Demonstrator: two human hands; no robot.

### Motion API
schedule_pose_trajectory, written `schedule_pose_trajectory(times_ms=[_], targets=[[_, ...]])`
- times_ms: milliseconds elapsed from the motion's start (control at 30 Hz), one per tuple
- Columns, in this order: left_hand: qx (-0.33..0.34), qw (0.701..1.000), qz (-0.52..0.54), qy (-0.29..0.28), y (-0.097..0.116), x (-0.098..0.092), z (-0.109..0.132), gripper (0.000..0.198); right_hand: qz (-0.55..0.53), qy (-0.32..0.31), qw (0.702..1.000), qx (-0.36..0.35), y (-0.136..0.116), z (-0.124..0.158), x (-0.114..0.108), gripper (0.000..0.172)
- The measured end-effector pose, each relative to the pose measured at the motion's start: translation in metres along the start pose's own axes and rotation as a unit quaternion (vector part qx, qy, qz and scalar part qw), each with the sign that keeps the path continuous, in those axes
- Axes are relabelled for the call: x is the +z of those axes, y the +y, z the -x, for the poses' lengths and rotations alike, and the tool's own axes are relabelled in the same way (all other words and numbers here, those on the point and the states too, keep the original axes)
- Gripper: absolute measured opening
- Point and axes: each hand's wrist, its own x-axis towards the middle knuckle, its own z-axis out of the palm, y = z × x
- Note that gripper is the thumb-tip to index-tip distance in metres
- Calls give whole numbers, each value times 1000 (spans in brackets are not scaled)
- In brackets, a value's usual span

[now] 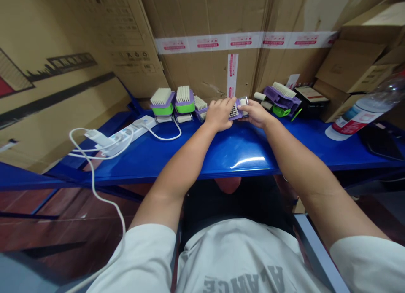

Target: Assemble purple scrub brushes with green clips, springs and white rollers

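Both hands meet over the blue table [240, 151], around a purple brush [234, 111] with pale bristles and a white and clear part at its right end. My left hand [220, 114] is closed over the brush's left side, fingers on top. My right hand [257, 113] pinches its right end, thumb on top. Left of my left hand lie a green and purple brush [163, 102], a similar brush [184, 100] and a purple one [200, 104], partly hidden. Right of my right hand is a purple and green brush piece [282, 98] beside a white roller [260, 96].
A white power strip [126, 134] with looping cables sits at the left. At the right are a black box [311, 100], a labelled plastic bottle [356, 116] and a dark flat object [381, 142]. Large cardboard boxes [205, 14] stand behind the table.
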Motion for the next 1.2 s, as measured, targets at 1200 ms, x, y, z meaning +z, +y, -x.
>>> schedule_pose_trajectory(times_ms=[1200], targets=[[12, 1000, 0, 1, 3, -1, 1, 93, 2, 15, 1000, 5, -2, 4, 4, 33]])
